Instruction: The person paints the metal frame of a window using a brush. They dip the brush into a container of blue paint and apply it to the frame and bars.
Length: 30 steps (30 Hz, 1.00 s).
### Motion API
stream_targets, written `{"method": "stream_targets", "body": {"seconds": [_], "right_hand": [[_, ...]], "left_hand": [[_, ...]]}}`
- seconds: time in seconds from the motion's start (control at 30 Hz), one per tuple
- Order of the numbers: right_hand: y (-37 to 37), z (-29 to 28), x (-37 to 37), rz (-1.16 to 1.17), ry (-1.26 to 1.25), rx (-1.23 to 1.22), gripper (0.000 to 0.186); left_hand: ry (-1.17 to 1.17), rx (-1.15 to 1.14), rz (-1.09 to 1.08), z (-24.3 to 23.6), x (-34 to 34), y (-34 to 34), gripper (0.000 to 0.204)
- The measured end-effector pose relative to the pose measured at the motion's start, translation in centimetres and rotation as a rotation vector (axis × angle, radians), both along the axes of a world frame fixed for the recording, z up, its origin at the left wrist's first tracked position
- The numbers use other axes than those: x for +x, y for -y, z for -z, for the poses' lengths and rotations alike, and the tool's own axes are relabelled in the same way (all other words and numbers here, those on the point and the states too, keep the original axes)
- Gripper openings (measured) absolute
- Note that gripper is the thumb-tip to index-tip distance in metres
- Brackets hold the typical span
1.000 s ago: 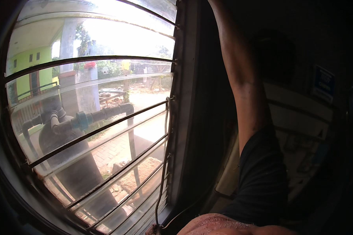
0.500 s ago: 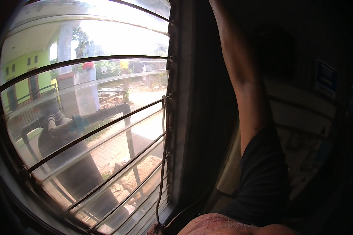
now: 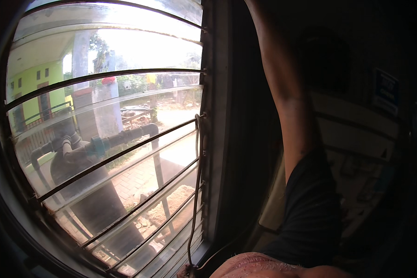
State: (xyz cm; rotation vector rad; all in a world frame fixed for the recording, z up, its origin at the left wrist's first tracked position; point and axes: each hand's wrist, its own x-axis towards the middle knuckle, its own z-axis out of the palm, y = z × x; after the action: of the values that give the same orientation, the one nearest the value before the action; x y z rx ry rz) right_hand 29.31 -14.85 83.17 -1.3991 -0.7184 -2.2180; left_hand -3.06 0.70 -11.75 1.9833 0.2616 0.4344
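Observation:
My right arm (image 3: 289, 106), in a dark short sleeve (image 3: 310, 199), reaches straight up and leaves the picture at the top edge. The right hand is beyond that edge, so its fingers and anything it touches are hidden. My left hand does not show. Left of the raised arm stands a louvred window (image 3: 120, 155) with slanted glass slats and dark thin bars. A cord (image 3: 194, 208) hangs along the window's right side, down to a small dark lump (image 3: 186, 270) at the bottom that I cannot make out.
Through the glass show a dark tank (image 3: 95, 204) with grey pipes (image 3: 129, 135), a green house (image 3: 48, 81) and a paved path. A dark window frame (image 3: 215, 139) runs upright beside my arm. A blue sign (image 3: 386, 91) hangs in the dim right part.
The window and the outdoor scene have shifted slightly right and down in the picture. My raised right arm stays nearly in the same place.

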Motion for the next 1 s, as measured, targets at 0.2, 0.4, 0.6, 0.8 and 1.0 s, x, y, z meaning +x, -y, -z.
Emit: {"method": "stream_targets", "body": {"seconds": [0.2, 0.4, 0.6, 0.8, 1.0], "right_hand": [[0.4, 0.8, 0.2, -0.003, -0.008, -0.009, 0.02], [0.2, 2.0, 0.2, -0.007, -0.013, -0.009, 0.02], [1.2, 2.4, 0.1, -0.003, -0.023, -0.021, 0.019], [0.5, 4.0, -0.8, -0.027, -0.038, -0.025, 0.019], [0.8, 4.3, -0.4, -0.028, -0.063, -0.029, 0.018]], "left_hand": [[0.103, -0.046, 0.04, -1.6, 0.0, 0.4, 0.02], [0.125, 0.033, -0.021, -2.9, -0.7, 0.1, 0.018], [0.022, -0.07, 0.067, -3.0, -0.8, 0.3, 0.019], [-0.035, 0.079, -0.009, -0.9, -1.3, -0.2, 0.022], [-0.048, 0.065, 0.004, -4.6, -2.0, 0.1, 0.025]]}}
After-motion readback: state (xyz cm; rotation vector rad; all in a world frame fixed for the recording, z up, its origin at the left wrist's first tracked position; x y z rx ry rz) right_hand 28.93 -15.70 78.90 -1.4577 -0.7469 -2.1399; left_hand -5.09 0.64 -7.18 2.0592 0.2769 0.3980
